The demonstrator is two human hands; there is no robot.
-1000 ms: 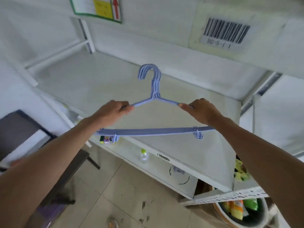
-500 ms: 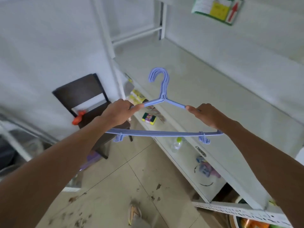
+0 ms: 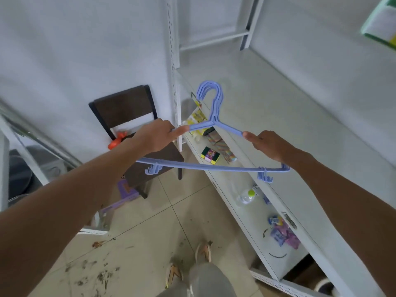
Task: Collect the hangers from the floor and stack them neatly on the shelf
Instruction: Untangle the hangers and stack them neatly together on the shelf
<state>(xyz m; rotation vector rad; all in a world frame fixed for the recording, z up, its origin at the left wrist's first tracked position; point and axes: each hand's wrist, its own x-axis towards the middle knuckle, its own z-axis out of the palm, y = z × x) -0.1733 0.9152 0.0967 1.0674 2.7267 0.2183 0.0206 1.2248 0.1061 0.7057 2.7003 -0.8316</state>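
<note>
Several light blue plastic hangers (image 3: 214,167) are stacked together as one bundle and held in the air between both hands. My left hand (image 3: 155,135) grips the bundle's left shoulder, and my right hand (image 3: 270,144) grips its right shoulder. The hooks point up and away from me, over the front edge of the white shelf (image 3: 289,116), whose broad top surface runs along the right. The bundle hangs above the floor and the lower shelf, touching neither.
A dark brown chair (image 3: 128,116) with an orange object (image 3: 116,141) on it stands at the wall left of the shelf upright. The lower shelf (image 3: 242,213) holds small packets and a bottle. A purple item (image 3: 126,194) lies under the chair. My feet stand on the dirty tiled floor (image 3: 139,243).
My view has swung left and down, so the shelf now lies to the right and the floor and my feet show. Both hands keep the same hold on the hangers.
</note>
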